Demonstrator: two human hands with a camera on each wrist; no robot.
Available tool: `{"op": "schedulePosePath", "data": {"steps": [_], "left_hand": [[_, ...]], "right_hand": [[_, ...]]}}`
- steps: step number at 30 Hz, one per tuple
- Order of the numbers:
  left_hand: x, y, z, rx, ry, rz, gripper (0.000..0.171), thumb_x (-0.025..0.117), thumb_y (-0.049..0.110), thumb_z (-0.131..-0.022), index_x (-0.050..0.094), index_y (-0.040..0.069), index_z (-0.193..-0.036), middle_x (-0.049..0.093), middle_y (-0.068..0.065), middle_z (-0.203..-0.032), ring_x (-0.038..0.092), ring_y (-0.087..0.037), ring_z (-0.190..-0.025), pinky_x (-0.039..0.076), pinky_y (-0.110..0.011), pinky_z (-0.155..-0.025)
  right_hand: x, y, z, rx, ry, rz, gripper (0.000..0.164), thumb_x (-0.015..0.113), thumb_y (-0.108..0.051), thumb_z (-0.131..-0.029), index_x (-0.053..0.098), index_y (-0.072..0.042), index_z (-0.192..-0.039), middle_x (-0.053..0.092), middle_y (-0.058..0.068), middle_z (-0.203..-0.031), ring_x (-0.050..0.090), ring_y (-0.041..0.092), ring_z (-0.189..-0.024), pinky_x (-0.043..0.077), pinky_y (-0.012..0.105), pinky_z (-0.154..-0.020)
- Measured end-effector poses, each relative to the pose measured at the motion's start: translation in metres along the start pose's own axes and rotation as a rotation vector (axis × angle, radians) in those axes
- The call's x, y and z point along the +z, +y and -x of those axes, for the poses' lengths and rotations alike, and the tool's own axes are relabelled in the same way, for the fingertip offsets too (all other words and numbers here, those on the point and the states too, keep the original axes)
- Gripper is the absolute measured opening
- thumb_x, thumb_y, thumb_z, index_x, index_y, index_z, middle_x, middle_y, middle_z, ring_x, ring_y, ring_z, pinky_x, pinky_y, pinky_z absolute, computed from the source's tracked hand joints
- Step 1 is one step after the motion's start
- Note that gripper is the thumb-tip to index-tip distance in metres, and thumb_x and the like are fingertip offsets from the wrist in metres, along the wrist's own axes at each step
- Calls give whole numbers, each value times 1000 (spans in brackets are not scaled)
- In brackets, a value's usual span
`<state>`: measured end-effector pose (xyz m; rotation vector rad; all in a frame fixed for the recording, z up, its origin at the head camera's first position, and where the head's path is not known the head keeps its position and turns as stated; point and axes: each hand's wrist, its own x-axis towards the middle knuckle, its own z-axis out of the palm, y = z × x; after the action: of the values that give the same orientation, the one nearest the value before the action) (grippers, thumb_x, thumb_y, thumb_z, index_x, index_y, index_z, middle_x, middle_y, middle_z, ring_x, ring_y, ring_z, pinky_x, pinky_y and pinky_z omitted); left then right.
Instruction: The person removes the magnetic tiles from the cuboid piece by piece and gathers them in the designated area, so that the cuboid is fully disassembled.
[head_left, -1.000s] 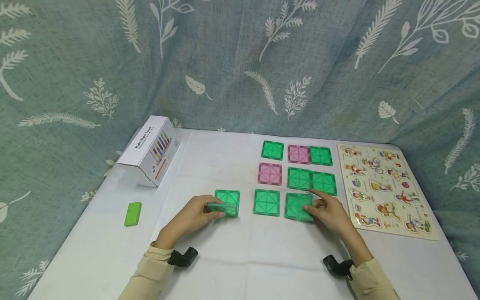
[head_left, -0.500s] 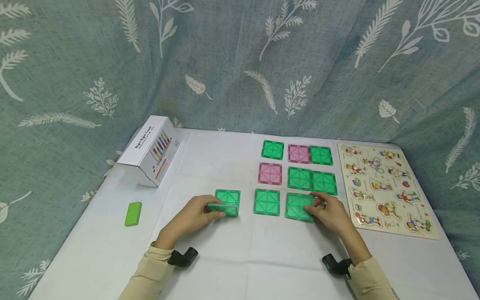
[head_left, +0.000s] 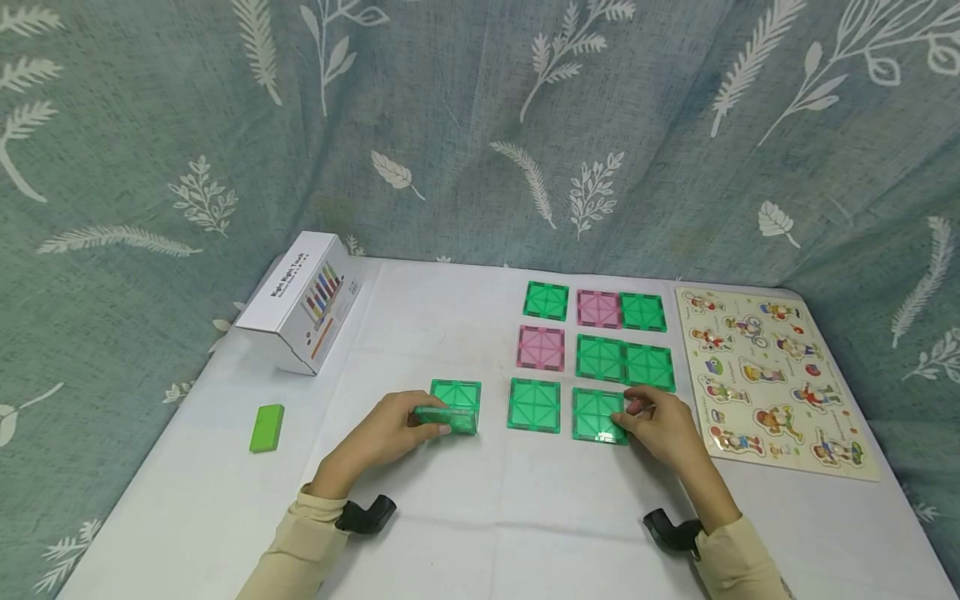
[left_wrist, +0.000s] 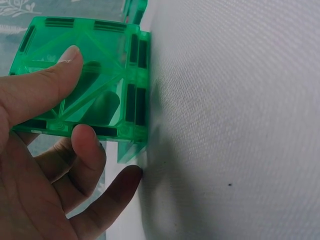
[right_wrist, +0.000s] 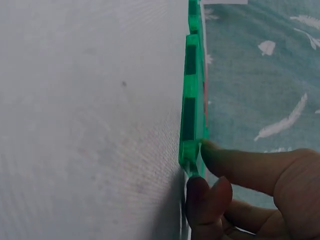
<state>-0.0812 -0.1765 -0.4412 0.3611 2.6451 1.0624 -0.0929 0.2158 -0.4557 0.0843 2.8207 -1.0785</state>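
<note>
In the head view, my left hand (head_left: 393, 429) holds a green magnetic tile (left_wrist: 97, 107) on edge at the front of another green tile (head_left: 457, 392) that lies flat. The left wrist view has my thumb against the held tile's face, with fingers below and behind it. My right hand (head_left: 658, 421) pinches the right edge of a square green tile (head_left: 596, 414) lying at the front right of the group. Its thumb is on that tile's top near a corner in the right wrist view; the other fingers are curled beside it. Another green tile (head_left: 534, 405) lies between the hands.
Behind lie pink tiles (head_left: 541, 347) and several green tiles (head_left: 598, 357). A picture puzzle board (head_left: 776, 379) is at the right. At the left are a white box (head_left: 300, 296) and a green block (head_left: 266, 428). A patterned curtain (head_left: 450, 133) hangs behind the table.
My right index finger has drawn back from the tile behind and curled in. The tile under my right hand has shifted slightly right and lies flatter. My left hand stays in place.
</note>
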Motion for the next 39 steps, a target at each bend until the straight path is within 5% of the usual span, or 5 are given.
{"op": "schedulePosePath", "data": {"steps": [13,21,29,39], "left_hand": [[0,-1,2,3,-4,6,28,76,23,-89,73,11,-115,72,-6,-110,54,-12,-79,47,-22,-66],[-1,1,0,0,-11,5,25,78,22,-88,75,14,-111,73,-3,-107,55,-12,-81,48,-23,-68],[-2,0,1,16,-35,22,29,77,18,-88,74,12,-115,72,-3,-104,58,-12,-80,51,-24,-68],[-9,-6,3,63,-46,22,47,81,8,-81,70,19,-125,71,-6,-114,58,-10,-78,51,-24,-69]], "right_hand": [[8,-19,10,-107,71,-65,40,77,-12,-88,67,-2,-125,71,14,-101,66,20,-83,52,23,-63],[50,-70,28,-353,-69,-182,44,83,-10,-81,68,-2,-122,73,12,-112,71,23,-95,63,30,-84],[91,-111,28,-636,-182,-192,39,77,-14,-89,68,-4,-125,73,11,-119,71,25,-104,61,39,-90],[105,-121,19,-594,-221,-288,26,72,-9,-92,73,-4,-117,76,11,-114,73,22,-104,60,34,-94]]}}
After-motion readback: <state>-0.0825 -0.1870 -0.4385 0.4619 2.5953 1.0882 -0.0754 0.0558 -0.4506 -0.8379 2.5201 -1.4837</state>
